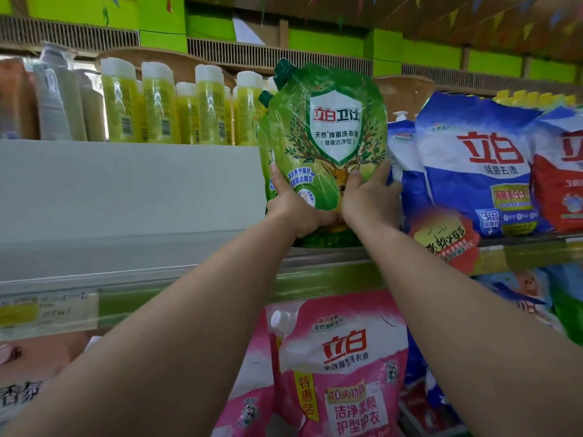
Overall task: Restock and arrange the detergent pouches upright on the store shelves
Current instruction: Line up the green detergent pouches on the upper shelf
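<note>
Green pouch: the green detergent pouch (pixel 328 137) is standing upright at the front of the upper shelf (pixel 132 247), its long axis running vertical, the dark green screw cap (pixel 282 70) pointing up and a little to the left, the printed face with the white shield turning toward the camera
Material of the pouch: glossy soft plastic film, wrinkling and reflecting light, rounded at the shoulders, the bottom part hiding behind the hands
Second pouch: another green pouch (pixel 265 127) is standing just behind the first one, touching it, only its left edge and cap showing
Left hand: the left hand (pixel 293 206) is grasping the lower left of the front pouch, the thumb lying on the front face
Right hand: the right hand (pixel 370 200) is grasping the lower right of the same pouch, the thumb pressing on the front
Right neighbours: blue and white detergent bags (pixel 473 165) are leaning just beside the pouch, crinkled film, a red and white bag (pixel 558 184) further right
Left neighbours: yellow bottles (pixel 164 105) with white caps are standing in rows, stiff clear plastic, behind a grey panel (pixel 126 184)
Lower shelf: a pink pouch (pixel 340 367) with a white cap is standing upright under the shelf edge
</note>
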The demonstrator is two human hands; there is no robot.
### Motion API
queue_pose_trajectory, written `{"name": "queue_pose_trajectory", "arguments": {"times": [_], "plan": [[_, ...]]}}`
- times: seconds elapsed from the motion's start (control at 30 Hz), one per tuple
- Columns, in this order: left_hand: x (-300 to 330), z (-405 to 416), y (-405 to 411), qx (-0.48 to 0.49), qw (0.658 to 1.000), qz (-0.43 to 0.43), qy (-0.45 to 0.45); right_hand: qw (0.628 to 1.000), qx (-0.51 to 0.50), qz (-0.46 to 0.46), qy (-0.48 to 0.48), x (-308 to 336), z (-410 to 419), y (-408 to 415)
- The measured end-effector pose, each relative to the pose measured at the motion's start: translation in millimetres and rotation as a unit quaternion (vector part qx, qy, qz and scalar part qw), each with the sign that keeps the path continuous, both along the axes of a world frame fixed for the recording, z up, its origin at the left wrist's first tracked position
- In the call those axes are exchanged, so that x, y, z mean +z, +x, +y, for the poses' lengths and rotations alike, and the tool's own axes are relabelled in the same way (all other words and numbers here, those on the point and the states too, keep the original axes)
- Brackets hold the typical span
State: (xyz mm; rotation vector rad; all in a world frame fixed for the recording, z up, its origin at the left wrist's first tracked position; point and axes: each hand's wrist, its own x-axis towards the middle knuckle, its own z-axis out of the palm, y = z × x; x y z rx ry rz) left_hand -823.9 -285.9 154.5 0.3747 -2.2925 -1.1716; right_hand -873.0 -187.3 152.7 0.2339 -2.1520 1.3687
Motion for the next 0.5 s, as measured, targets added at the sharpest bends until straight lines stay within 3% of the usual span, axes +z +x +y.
{"name": "queue_pose_trajectory", "arguments": {"times": [0.1, 0.17, 0.5], "plan": [[-4, -1, 0, -0.003, 1.0, 0.01, 0.01, 0.99, -0.03, 0.131, 0.048, -4, -1, 1], [-5, -2, 1, -0.006, 1.0, 0.017, 0.022, 0.982, -0.019, 0.17, 0.077, -5, -1, -1], [-5, 4, 11, -0.017, 0.992, 0.067, 0.107, 0.992, 0.039, 0.106, 0.057, -1, 3, -4]]}}
